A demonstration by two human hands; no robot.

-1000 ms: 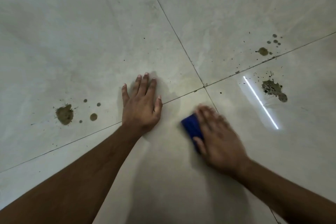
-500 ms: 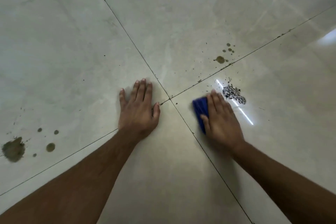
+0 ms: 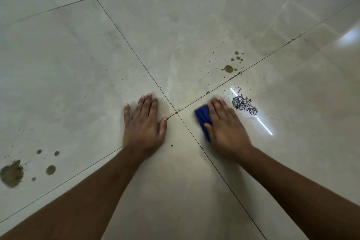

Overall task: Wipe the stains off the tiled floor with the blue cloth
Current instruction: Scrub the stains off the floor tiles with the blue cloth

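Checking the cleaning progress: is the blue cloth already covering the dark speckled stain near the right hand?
No, the blue cloth under the right hand lies beside the dark speckled stain, which is fully exposed.

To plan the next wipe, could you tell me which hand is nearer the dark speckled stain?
Right. The right hand, pressing the blue cloth, lies just beside the dark speckled stain; the left hand rests flat across the tile joint, farther away.

Right hand (image 3: 227,128) seemingly pressing blue cloth (image 3: 202,118)
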